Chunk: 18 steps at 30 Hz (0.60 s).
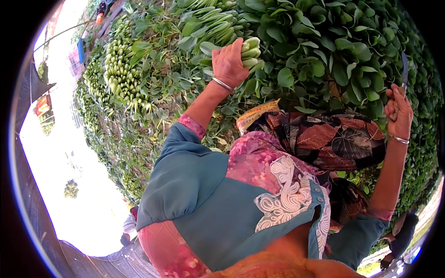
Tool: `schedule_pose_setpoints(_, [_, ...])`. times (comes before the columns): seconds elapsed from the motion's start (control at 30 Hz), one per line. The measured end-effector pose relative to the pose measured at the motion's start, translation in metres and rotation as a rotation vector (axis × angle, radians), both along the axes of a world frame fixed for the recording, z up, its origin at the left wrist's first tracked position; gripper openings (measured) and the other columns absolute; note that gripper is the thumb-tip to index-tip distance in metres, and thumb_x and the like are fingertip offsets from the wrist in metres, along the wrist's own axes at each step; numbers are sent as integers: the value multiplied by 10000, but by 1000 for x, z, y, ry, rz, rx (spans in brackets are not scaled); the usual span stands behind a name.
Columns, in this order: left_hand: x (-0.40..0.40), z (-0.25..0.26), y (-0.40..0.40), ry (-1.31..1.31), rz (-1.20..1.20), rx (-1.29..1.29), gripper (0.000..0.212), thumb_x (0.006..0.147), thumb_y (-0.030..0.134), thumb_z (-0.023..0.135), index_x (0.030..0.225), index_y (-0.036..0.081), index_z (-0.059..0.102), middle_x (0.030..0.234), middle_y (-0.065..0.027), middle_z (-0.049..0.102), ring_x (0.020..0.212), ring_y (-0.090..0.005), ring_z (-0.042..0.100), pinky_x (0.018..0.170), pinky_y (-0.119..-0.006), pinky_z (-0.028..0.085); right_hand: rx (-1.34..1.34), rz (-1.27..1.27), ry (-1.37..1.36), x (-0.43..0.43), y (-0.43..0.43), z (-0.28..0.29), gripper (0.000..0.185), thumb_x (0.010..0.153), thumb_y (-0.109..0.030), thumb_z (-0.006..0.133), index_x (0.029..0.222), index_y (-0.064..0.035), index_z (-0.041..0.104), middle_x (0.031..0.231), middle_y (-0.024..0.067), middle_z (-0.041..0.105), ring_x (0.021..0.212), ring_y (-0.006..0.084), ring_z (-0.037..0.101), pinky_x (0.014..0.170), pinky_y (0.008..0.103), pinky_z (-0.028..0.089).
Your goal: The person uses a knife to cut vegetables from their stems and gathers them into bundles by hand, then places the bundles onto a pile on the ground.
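My left hand (227, 64) grips a bunch of cut leafy greens (251, 52), its pale stem ends pointing right. More cut greens (215, 26) lie in a row just above it. On the far right, my right hand (399, 109) is closed around the handle of a small knife (404, 69), its blade pointing up. Dark green leafy plants (313, 45), still standing, fill the space between my hands and spread behind the knife.
Stacked cut greens (123, 73) lie on the left amid leaf litter. A yellow plastic packet (257, 114) rests beside my leg in leaf-print trousers (333, 139). Another person (403, 236) is at lower right. An orange-and-black object (100, 13) sits at upper left.
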<state>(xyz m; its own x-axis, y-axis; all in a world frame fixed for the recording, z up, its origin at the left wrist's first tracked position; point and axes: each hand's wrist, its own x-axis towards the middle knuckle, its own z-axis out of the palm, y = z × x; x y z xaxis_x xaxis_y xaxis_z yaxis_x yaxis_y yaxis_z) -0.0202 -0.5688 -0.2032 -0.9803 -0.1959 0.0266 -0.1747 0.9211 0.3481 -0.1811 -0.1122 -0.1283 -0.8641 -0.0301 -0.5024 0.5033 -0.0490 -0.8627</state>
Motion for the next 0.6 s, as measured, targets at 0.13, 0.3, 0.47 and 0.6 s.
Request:
schedule_pose_setpoints(0.13, [56, -58, -27, -163, 74, -211, 1047, 607, 172, 766, 1490, 99, 209, 1423, -177, 366, 1258, -342, 383, 988, -535, 286, 227, -133, 5, -7, 80, 0, 286, 915, -143, 651, 1168, -11, 626, 913, 70, 669, 497, 38, 406, 460, 208, 325])
schedule_pose_setpoints(0.3, [74, -139, -24, -562, 274, -102, 1180, 658, 213, 770, 1531, 181, -23, 1586, -209, 1, 1458, -396, 95, 1089, -627, 205, 425, -252, -12, 10, 156, 14, 287, 892, -181, 687, 1141, -46, 641, 890, 63, 671, 488, 34, 431, 416, 180, 323])
schedule_pose_setpoints(0.47, [49, -115, -16, -622, 264, -148, 1263, 637, 301, 818, 1533, 126, -55, 1583, -232, 2, 1462, -408, 80, 1116, -596, 186, 518, -292, 5, 46, 227, 7, 310, 861, -227, 724, 1112, -67, 640, 873, 56, 669, 471, 37, 426, 408, 188, 319])
schedule_pose_setpoints(0.6, [46, -73, -27, -745, 136, -100, 1391, 578, 443, 872, 1531, 128, -92, 1581, -245, -14, 1457, -419, 83, 1110, -595, 207, 550, -292, -17, 56, 241, -4, 318, 867, -230, 713, 1131, -72, 632, 860, 52, 658, 474, 36, 434, 392, 183, 322])
